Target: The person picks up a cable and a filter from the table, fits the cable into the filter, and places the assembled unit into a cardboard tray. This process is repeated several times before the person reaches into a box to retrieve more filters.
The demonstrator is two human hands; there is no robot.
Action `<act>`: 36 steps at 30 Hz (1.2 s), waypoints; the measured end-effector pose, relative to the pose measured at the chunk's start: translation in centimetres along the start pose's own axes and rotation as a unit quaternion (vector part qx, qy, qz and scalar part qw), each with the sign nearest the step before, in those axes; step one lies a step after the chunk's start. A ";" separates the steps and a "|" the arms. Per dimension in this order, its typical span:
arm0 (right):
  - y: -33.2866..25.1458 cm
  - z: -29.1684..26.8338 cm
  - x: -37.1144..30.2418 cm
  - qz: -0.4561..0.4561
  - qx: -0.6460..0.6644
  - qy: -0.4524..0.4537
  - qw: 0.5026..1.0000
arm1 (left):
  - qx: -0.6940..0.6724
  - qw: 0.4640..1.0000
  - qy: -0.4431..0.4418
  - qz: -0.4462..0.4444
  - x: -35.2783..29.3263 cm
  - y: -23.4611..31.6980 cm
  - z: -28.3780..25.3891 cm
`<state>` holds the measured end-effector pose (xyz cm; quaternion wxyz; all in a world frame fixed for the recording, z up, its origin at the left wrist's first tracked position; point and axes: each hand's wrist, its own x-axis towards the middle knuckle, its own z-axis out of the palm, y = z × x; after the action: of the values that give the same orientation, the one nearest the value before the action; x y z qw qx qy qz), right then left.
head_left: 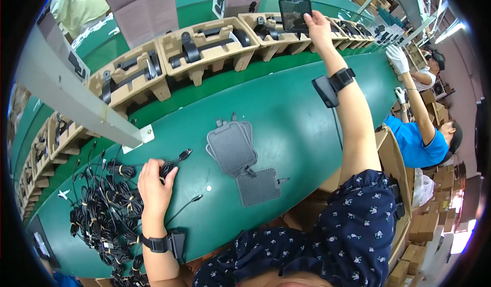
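My right hand [320, 30] reaches out to the far row of trays, its thumb and fingers closed on the edge of a black rectangular mesh panel [295, 15]. That panel is held above a moulded cardboard tray [245, 22] with black parts in it. On the left, my left hand [155, 189] is closed around a bundled black cable [166, 169], whose plug end sticks out past the thumb. A heap of tied black cables [105, 213] lies beside that hand. Between my arms, overlapping grey mesh panels [231, 146] and another mesh panel [260, 187] lie flat on the green table [302, 128].
More moulded trays [199, 72] with black parts curve along the far side. A grey metal post [76, 82] stands on the table at left. Upright printed boxes [146, 13] stand behind the trays. At right, a co-worker in blue [422, 141] and another person work along the table.
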<state>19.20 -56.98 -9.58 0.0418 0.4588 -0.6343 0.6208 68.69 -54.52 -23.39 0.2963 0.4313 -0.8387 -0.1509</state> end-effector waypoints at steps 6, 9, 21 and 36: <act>5.3 -0.2 3.7 0.031 -0.024 0.012 0.999 | 0.025 1.000 -0.011 0.002 0.3 0.3 -0.2; 8.8 -1.6 5.3 0.039 -0.155 0.043 0.986 | 0.021 0.999 -0.025 -0.005 0.7 1.0 0.0; 10.6 -0.3 2.4 -0.037 -0.522 -0.077 0.849 | 0.025 1.000 -0.009 -0.017 1.2 1.4 0.0; -17.9 12.2 -23.9 -0.422 -0.024 -0.501 0.755 | -0.111 0.991 0.048 0.063 -0.7 1.8 -2.4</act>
<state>50.64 -50.94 -13.83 -0.0134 0.9240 -0.3218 0.2060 69.38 -52.89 -20.85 0.3914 0.3485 -0.8271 -0.2031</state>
